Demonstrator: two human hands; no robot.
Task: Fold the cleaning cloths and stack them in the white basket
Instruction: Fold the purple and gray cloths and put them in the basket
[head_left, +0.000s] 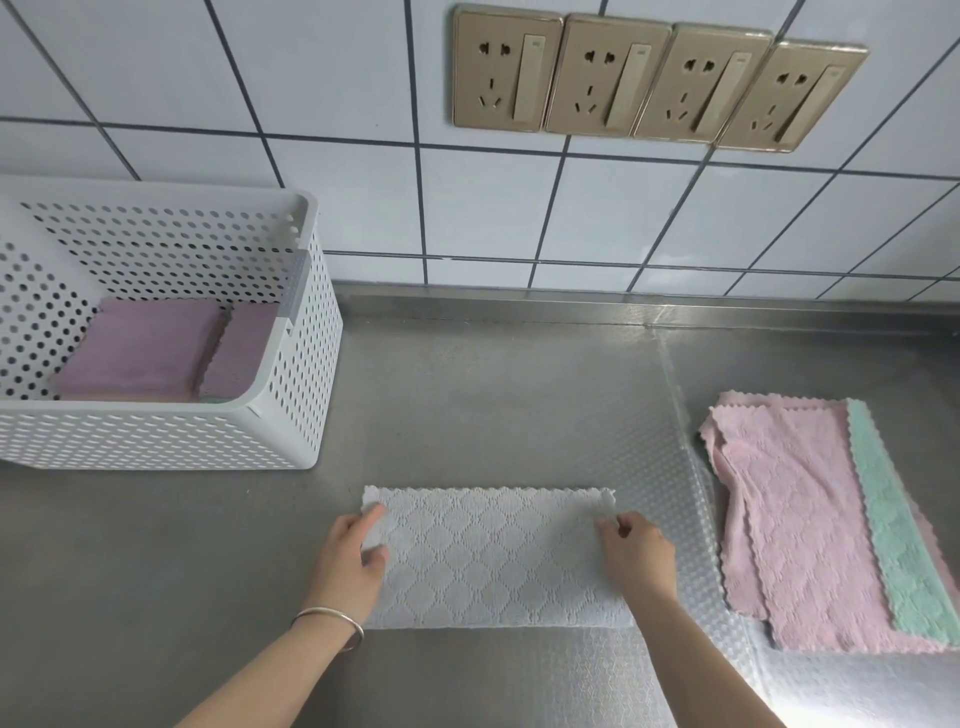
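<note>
Progress looks to be about midway, judging by how the cloths lie. Folded purple cloths (140, 348) already sit inside the white basket (291, 415), which stands on the steel counter (467, 395) to the far left of the grey cloth (493, 556). The grey cloth lies flat as a long rectangle, apparently folded once, in front of the person. The left hand (353, 551) pinches the cloth's left end between thumb and fingers, and the right hand (636, 551) pinches its right end with curled fingers, so both are clamped on it. The likely next step is folding it again and then carrying it to the basket. To the right of the grey cloth waits a loose pile of pink cloths (789, 509) with a green cloth (893, 525) beneath, unfolded, so several cloths remain. Wall sockets (654, 78) are set in the tiles beyond the grey cloth.
</note>
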